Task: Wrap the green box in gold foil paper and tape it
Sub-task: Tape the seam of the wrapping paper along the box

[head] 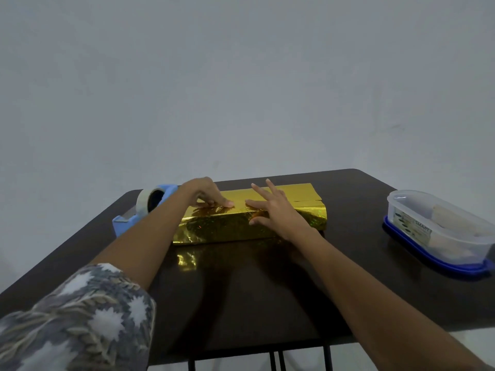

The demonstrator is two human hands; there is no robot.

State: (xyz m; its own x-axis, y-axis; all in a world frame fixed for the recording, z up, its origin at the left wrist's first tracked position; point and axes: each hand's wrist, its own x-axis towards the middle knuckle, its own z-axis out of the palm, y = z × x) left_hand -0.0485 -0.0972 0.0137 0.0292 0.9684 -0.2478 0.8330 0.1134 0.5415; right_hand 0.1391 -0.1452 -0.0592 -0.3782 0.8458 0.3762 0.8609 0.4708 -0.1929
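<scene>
While both hands rest on it, the wrapped box (241,226) lies on the tabletop (241,290), nearer to the far edge. Gold foil (294,191) covers every side of it that shows. The left hand (205,195) presses its fingertips on the top of the foil. The right hand (270,208) lies flat there, fingers spread apart. A blue tape dispenser (126,223) stands near the far left corner, and a plastic container (407,220) by the right edge.

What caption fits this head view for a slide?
Left hand and right hand press the foil-wrapped box, blue tape dispenser beside it.
</scene>
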